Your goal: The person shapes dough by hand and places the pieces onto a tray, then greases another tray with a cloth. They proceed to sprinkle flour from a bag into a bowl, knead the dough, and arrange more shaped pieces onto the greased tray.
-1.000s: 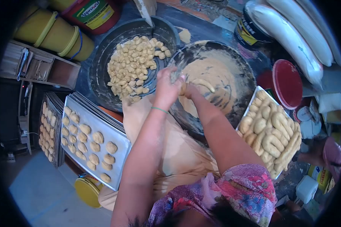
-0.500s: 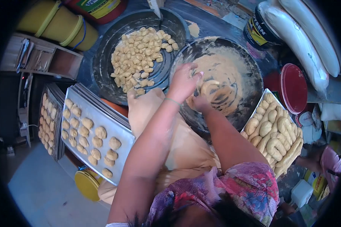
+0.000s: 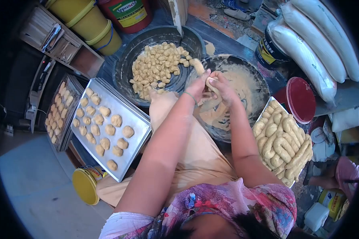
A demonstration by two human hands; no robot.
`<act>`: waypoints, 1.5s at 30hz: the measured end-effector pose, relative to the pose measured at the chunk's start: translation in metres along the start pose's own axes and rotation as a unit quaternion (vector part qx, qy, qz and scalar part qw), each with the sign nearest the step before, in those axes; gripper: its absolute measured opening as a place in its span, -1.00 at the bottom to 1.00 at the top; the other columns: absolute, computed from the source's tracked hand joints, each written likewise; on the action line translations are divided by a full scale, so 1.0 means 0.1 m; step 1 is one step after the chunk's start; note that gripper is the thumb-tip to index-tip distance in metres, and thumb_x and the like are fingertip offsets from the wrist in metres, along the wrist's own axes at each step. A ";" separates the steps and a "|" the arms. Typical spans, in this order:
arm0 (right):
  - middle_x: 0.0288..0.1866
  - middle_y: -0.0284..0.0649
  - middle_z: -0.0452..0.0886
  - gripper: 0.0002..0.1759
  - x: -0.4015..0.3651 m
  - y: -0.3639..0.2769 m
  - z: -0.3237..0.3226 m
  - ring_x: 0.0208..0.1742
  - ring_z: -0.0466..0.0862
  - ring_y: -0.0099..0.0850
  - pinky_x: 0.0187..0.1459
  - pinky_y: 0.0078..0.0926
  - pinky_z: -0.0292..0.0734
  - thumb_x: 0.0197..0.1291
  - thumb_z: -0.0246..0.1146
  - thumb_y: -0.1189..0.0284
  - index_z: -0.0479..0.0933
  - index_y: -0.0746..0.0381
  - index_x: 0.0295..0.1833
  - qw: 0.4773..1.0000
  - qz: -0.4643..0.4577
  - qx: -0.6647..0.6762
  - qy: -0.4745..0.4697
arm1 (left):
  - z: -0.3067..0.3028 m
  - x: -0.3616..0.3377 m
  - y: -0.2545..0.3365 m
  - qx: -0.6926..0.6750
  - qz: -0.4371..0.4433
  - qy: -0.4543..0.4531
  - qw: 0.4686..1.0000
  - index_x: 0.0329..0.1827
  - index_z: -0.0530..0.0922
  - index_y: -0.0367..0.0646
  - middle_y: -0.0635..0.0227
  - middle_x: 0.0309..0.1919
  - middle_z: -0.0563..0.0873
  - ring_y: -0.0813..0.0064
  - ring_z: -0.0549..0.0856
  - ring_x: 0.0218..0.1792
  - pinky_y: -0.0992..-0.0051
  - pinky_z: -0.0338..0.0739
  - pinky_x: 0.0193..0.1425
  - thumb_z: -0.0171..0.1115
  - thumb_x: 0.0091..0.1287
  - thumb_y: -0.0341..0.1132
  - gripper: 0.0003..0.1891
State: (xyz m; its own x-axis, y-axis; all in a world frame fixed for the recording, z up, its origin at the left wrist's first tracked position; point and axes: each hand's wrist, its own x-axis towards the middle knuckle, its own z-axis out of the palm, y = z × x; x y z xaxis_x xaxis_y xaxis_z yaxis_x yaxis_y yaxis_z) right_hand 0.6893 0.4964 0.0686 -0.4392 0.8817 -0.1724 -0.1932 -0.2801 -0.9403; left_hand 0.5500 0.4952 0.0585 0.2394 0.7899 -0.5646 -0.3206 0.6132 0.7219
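A rope of dough (image 3: 198, 66) is gripped in both hands above the dark basin (image 3: 263, 92), whose inside is dusted with flour or crumbs. My left hand (image 3: 200, 86) wraps round it, and one end sticks up past the fingers towards the far left. Close beside it, my right hand (image 3: 224, 90) pinches the same rope, fingers curled. Part of the dough is hidden by the fingers. Left of this basin, a second dark basin (image 3: 121, 65) holds a heap of small dough pieces (image 3: 155, 65).
To the left, a metal tray (image 3: 121, 169) bears round dough lumps, with more trays (image 3: 62, 115) behind. A tray of thick dough ropes (image 3: 283, 139) stands to the right. Around are yellow buckets (image 3: 107, 38), a red-lidded tub (image 3: 302, 99) and filled plastic sacks (image 3: 307, 59). Another person's arm (image 3: 322, 181) shows at far right.
Both hands have come up from the floured basin with the dough rope, which now hangs between them. The camera view has shifted slightly, so the surroundings sit a little differently.
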 end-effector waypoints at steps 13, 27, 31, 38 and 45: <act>-0.19 -0.09 0.64 -0.42 -0.89 0.66 -0.38 -0.18 0.63 -0.27 -0.10 -0.36 0.51 0.07 0.39 0.16 0.48 0.28 0.13 0.929 0.101 -0.338 -0.109 | -0.02 -1.25 1.08 -0.233 0.409 -0.037 0.882 -0.32 0.42 -0.14 0.37 -0.47 0.44 0.46 0.46 -0.45 0.31 0.45 0.02 0.09 0.41 -0.23 -0.80; -0.14 -0.29 0.59 -0.65 -3.10 -1.51 -2.39 -0.07 0.57 -0.48 0.00 -0.53 0.47 0.01 0.34 0.58 0.51 0.32 -0.04 0.884 -0.126 -0.300 0.337 | 1.78 -1.71 -0.77 0.300 0.100 -0.316 0.895 0.11 0.49 -0.26 0.25 -0.06 0.59 0.48 0.55 0.01 0.46 0.41 0.16 0.38 0.21 -0.23 -0.54; -0.13 -0.21 0.63 -0.59 -3.08 -0.93 -3.22 -0.12 0.60 -0.39 -0.03 -0.47 0.48 -0.04 0.29 0.57 0.51 0.37 0.01 0.813 -0.026 -0.436 0.386 | 2.28 -1.46 -1.47 0.510 0.121 -0.348 0.777 0.20 0.42 -0.34 0.04 0.02 0.58 0.30 0.57 0.04 0.41 0.38 0.21 0.29 0.27 -0.12 -0.44; -0.33 -0.23 0.62 -0.65 -3.19 -0.94 -3.05 -0.24 0.61 -0.44 -0.16 -0.50 0.48 -0.05 0.13 0.64 0.58 0.28 -0.07 0.821 0.038 -0.362 0.440 | 2.35 -1.52 -1.50 0.409 -0.018 -0.537 0.738 0.13 0.48 -0.32 0.16 -0.04 0.65 0.42 0.59 -0.01 0.44 0.41 0.17 0.26 0.31 -0.13 -0.53; 0.18 -0.12 0.48 -0.49 -3.15 -0.97 -2.49 0.19 0.48 -0.22 0.19 -0.29 0.34 0.06 0.26 0.40 0.44 0.17 0.20 0.614 -0.016 -0.658 0.435 | 2.38 -1.43 -1.59 0.427 0.058 -0.446 0.784 0.11 0.43 -0.33 0.17 -0.05 0.62 0.41 0.57 0.02 0.35 0.41 0.15 0.14 0.36 -0.07 -0.52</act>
State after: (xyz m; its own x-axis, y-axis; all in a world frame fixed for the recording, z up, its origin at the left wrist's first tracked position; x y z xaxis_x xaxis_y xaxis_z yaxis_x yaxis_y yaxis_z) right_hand 1.0652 0.3411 0.1413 0.2923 0.9082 0.2995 0.9386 -0.2124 -0.2718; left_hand 0.7854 0.2867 0.1196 0.9223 0.2988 -0.2452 0.2515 0.0178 0.9677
